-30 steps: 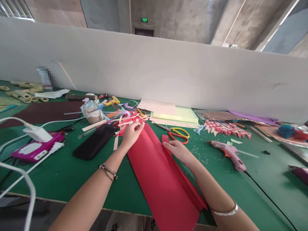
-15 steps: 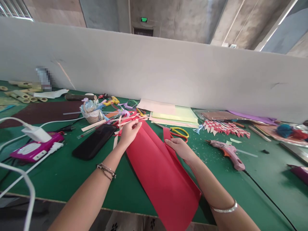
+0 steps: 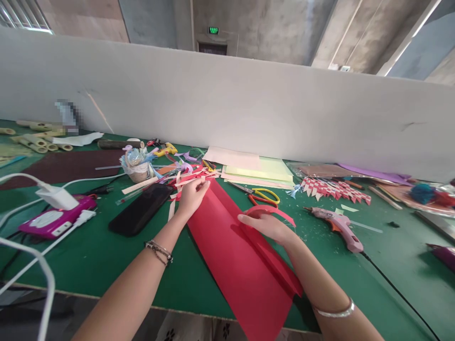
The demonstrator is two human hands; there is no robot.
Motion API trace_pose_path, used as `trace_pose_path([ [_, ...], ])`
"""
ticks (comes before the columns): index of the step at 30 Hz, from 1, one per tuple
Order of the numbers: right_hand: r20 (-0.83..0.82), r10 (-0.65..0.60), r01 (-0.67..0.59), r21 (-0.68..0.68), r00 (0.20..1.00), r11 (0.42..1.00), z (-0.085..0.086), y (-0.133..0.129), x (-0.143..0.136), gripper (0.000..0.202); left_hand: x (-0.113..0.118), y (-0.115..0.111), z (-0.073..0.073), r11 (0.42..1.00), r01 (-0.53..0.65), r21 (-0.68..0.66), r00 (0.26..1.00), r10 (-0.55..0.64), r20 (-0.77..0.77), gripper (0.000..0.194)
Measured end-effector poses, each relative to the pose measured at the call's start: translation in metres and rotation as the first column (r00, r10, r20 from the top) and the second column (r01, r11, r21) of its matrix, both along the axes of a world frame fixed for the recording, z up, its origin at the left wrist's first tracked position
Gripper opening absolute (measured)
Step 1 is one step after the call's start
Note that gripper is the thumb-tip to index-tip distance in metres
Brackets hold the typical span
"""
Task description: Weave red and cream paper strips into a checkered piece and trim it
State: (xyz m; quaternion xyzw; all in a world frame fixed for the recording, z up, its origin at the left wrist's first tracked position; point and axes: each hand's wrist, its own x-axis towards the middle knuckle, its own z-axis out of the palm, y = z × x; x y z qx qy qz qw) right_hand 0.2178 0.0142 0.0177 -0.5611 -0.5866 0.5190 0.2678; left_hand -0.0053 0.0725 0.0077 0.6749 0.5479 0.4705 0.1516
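Observation:
A large red paper sheet [image 3: 227,251] slants across the green table, its near end hanging past the front edge. My left hand [image 3: 194,196] pinches the sheet's far left corner with closed fingers. Along the right side, my right hand [image 3: 265,225] grips a narrow red strip [image 3: 280,215] between thumb and fingers; the strip's free end curls over the hand to the right. Whether the strip is fully parted from the sheet near the palm is hidden. Scissors [image 3: 263,194] with yellow and red handles lie just beyond my right hand.
A black phone [image 3: 140,210] lies left of the sheet. Pink glue gun [image 3: 339,227] with a cord is at right. Paper stack [image 3: 259,170] sits behind, red-white woven paper [image 3: 334,189] beside it. A magenta power strip [image 3: 57,218] with white cables is at left.
My right hand has pulled the red strip toward me and to the right, so its far end now curls over and the scissors show more. My left hand stays put.

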Motion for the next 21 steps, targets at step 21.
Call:
trace_pose_path([
  [21, 0.039, 0.007, -0.007, -0.019, 0.999, 1.000, 0.0015, 0.0042, -0.0014, 0.043, -0.0093, 0.0064, -0.0027, 0.999, -0.045, 0.026, 0.999, 0.044, 0.016, 0.030],
])
